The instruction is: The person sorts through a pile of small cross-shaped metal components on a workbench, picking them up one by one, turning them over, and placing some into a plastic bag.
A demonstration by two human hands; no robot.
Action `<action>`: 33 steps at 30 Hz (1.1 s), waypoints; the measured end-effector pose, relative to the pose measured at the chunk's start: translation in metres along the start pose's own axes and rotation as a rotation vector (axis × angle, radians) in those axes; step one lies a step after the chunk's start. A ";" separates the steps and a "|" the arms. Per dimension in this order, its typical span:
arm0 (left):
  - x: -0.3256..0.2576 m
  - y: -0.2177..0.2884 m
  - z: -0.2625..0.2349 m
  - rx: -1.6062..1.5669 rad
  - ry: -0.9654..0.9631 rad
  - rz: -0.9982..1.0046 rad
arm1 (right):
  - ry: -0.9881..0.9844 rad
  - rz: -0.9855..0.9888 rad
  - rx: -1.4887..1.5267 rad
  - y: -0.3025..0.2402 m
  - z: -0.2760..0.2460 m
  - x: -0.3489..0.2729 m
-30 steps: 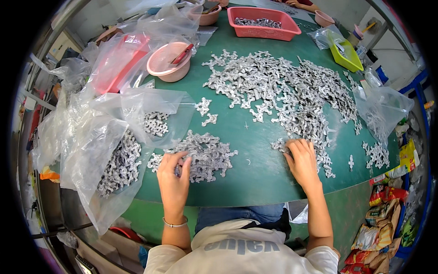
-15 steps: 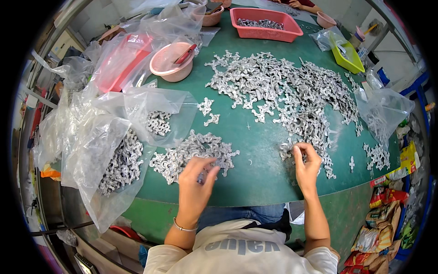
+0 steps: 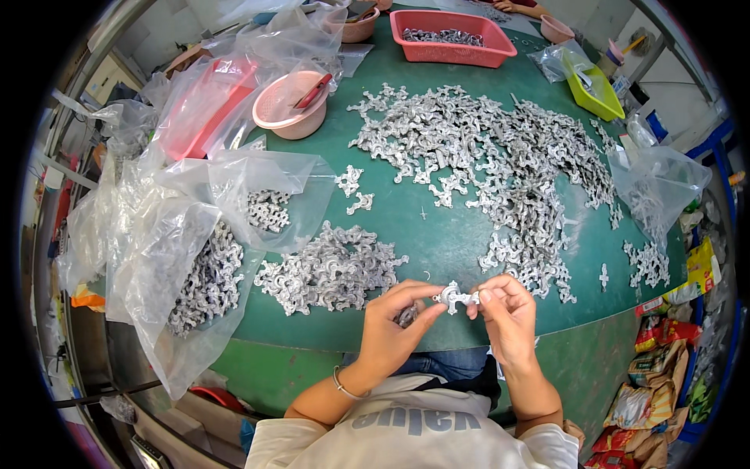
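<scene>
Close to the table's front edge, a small cross-shaped silver metal casting [image 3: 451,298] is held up between my two hands. The fingertips of my left hand [image 3: 391,324] pinch its left end, and a dark grey piece [image 3: 405,316] rests in that same hand, its kind unclear. On the other end, my right hand [image 3: 509,316] grips with thumb and fingers. A small heap of like castings [image 3: 332,270] lies left of my hands. The large heap [image 3: 469,141] spreads over the far middle and right, trailing down toward my right hand.
Clear plastic bags [image 3: 168,258] with castings cover the left side. A pink basket [image 3: 289,117] with a red-handled tool stands behind them. Farther off are a red tray [image 3: 453,53] of metal parts and a yellow-green basket [image 3: 595,95]. Another person's hand [image 3: 504,6] shows at the far edge.
My right hand has come left from the large heap, bringing a casting. The left hand has moved right from the small heap to meet it, and both now hold the casting.
</scene>
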State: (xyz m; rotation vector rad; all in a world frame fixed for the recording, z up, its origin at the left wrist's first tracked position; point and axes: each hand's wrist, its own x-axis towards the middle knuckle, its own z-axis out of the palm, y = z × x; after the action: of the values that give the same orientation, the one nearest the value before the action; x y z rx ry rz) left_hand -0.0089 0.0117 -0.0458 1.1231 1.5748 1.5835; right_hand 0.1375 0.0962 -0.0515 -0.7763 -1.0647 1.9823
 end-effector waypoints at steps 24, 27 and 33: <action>0.005 -0.021 -0.066 0.630 0.409 0.197 | 0.096 -0.482 -1.324 -0.002 -0.042 0.028; 0.002 -0.027 -0.080 0.702 0.440 0.080 | 0.059 -0.492 -1.535 -0.003 -0.040 0.038; -0.001 -0.029 -0.084 0.794 0.406 0.164 | -0.027 -0.444 -1.711 0.002 -0.042 0.046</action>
State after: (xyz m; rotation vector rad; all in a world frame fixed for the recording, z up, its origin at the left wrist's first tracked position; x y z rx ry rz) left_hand -0.0870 -0.0240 -0.0675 1.4023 2.5749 1.3573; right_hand 0.1445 0.1511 -0.0806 -1.0896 -2.5945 0.3173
